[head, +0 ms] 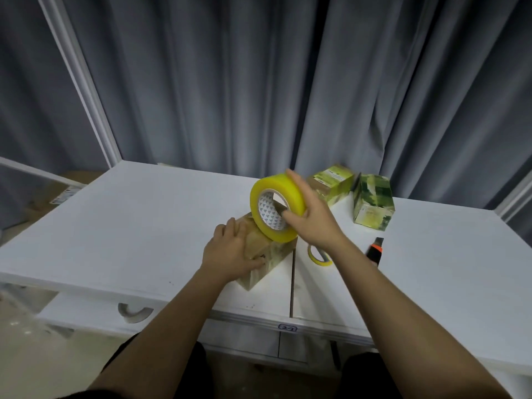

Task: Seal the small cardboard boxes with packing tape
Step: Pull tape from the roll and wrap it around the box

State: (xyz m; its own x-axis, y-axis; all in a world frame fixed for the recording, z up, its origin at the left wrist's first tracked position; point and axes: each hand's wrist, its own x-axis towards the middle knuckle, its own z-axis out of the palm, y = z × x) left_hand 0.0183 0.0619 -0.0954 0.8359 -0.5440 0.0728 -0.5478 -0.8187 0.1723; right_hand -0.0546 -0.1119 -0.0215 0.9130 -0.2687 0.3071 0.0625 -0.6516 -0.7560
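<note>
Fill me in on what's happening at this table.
A person is taping a small box at the table's front edge. The left hand lies flat on the box's top, holding it down, while the right hand grips the yellow tape roll, which stands on edge on the box's far end. Two more boxes wait at the back right, with scissors and a cutter lying nearby.

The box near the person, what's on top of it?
On the near box rest the left hand, pressed flat, and the yellow tape roll, on edge in the right hand. The box top beneath them is hidden.
</note>
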